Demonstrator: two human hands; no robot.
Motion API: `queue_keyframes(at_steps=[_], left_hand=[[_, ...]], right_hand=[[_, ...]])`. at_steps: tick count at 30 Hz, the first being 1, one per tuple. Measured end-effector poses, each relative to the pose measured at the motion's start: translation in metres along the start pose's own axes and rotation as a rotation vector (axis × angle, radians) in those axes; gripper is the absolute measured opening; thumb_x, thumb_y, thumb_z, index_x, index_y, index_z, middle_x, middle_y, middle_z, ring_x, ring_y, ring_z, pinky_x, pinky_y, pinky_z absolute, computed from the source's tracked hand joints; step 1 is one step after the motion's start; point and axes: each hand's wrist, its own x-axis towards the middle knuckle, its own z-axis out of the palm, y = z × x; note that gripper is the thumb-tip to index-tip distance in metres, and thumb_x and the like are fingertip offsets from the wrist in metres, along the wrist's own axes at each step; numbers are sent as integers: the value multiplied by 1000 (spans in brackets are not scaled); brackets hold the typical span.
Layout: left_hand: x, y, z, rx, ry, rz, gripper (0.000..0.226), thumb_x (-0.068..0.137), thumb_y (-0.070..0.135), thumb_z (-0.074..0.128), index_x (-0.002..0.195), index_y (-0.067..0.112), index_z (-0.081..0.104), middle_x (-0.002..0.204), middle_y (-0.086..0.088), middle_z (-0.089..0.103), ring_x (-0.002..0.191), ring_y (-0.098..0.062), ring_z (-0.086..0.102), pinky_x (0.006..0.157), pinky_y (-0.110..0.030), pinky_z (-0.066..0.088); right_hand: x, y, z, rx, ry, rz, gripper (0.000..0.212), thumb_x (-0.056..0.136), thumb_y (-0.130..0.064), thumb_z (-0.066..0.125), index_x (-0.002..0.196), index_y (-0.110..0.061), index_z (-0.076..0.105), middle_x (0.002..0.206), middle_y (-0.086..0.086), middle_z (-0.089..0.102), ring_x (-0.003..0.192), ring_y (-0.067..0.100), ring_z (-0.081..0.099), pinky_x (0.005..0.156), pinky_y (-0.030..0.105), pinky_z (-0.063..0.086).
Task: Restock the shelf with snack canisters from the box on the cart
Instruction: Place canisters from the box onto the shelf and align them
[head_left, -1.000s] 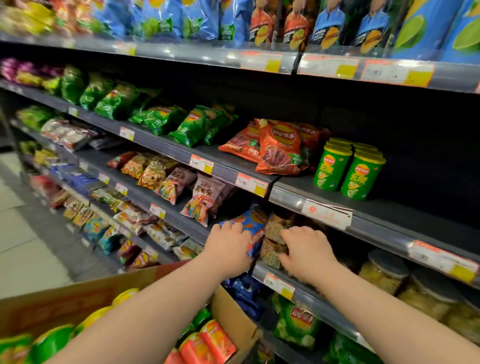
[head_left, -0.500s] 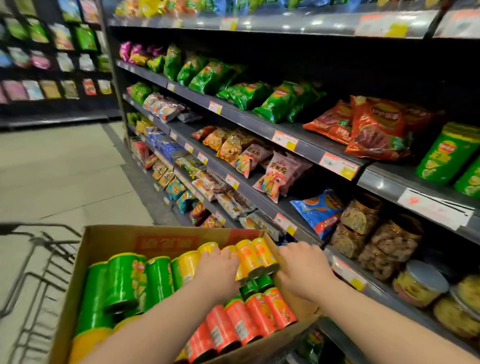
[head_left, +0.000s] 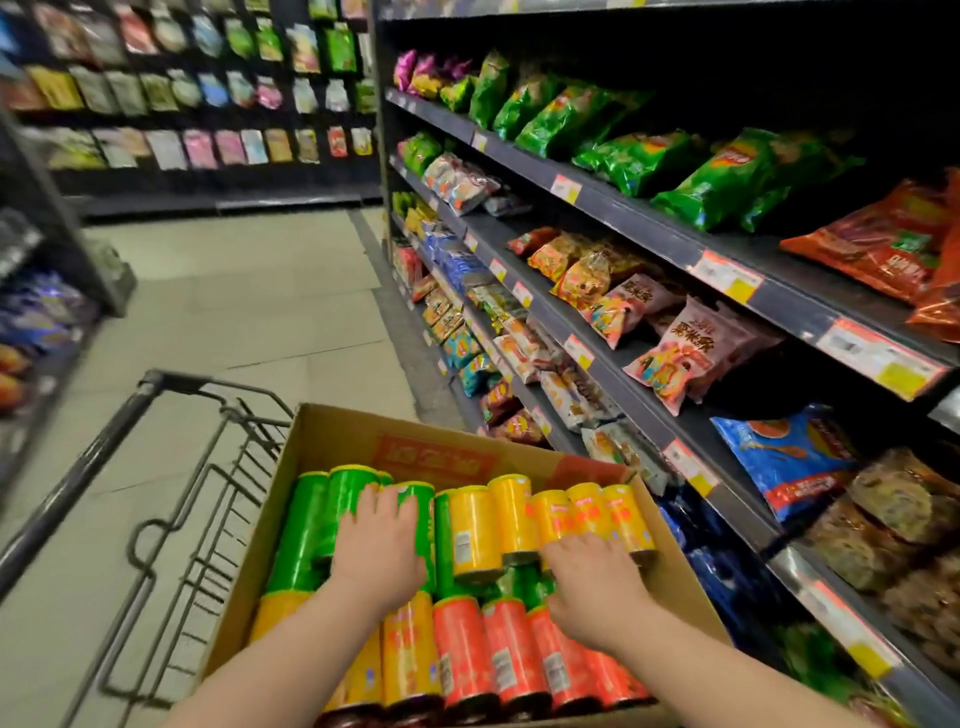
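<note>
Canisters (head_left: 475, 525) in box (head_left: 332, 441) (on cart (head_left: 104, 447)), shelf (head_left: 644, 228) alongside; left hand (head_left: 379, 551) flat on green one (head_left: 418, 499), right hand (head_left: 592, 577) fingers unclear.

Before us the box (head_left: 332, 441) sits on the cart (head_left: 156, 384), with canisters (head_left: 470, 525) lying packed inside. Our left hand (head_left: 382, 545) rests on canisters left of centre, our right hand (head_left: 592, 577) on those further right. Shelves (head_left: 644, 226) of snack bags (head_left: 691, 353) run along our right.

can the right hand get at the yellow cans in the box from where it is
Probably yes. The right hand rests at the near ends of the yellow cans, which lie on top in the open box with nothing covering them.
</note>
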Motion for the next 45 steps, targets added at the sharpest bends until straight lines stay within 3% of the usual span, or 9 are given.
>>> queue_keyframes(at_steps=[9,18,21,26,32,36,38,41,45], left_hand=[[33,-48,24,-438,-73,-482,107,81,58,61,151,13,-7,155,-15,19,134,-35,37,102,-45,40],[44,-38,37,-555,13,-582,97,80,44,68,150,13,9,141,-19,42,123,-36,49,97,-47,46],[44,-14,31,-659,62,-517,93,77,45,68,149,18,16,135,-13,49,116,-32,54,93,-46,48],[40,48,19,-890,18,-329,98,71,47,70,149,19,18,142,-5,44,125,-24,48,100,-38,43],[40,94,6,-1113,-86,-184,85,73,44,70,144,26,26,125,5,56,108,-13,58,92,-29,47],[43,115,7,-1178,-227,-93,85,82,24,72,148,21,19,119,8,48,101,-5,52,71,-4,42],[45,119,10,-1263,-329,-64,96,72,28,78,149,21,20,121,7,46,104,-6,52,75,-7,45],[54,111,14,-1189,-321,-123,103,49,53,63,143,20,37,133,0,47,116,-12,45,95,-27,43],[74,90,32,-789,-128,-349,82,69,50,65,138,12,43,139,-13,46,129,-28,42,105,-36,35]], right_hand=[[26,14,6,69,-47,-96,39,91,-32,45,128,-19,46,128,7,52,121,24,44,100,39,33],[52,27,9,129,-118,-140,40,90,-34,47,127,-19,47,129,6,52,121,25,45,99,39,35],[62,27,9,214,-128,-138,42,90,-38,49,129,-21,47,130,4,53,121,27,47,98,38,39],[76,28,11,541,-141,-64,54,90,-48,52,136,-22,43,136,1,50,122,21,50,94,32,43],[85,37,16,1285,-248,182,67,88,-42,62,143,-14,33,133,5,53,112,16,57,80,23,45],[79,50,27,1638,-319,267,45,87,-33,66,127,-19,51,111,0,68,93,14,68,71,23,53],[78,56,33,1672,-295,314,44,86,-28,68,125,-20,50,110,1,69,93,17,68,72,28,55],[76,68,41,1549,-203,367,54,81,-26,73,127,-20,45,113,0,64,98,17,65,78,32,55],[71,82,49,1524,-195,397,63,81,-24,73,133,-20,39,111,-2,60,99,16,62,74,25,52]])
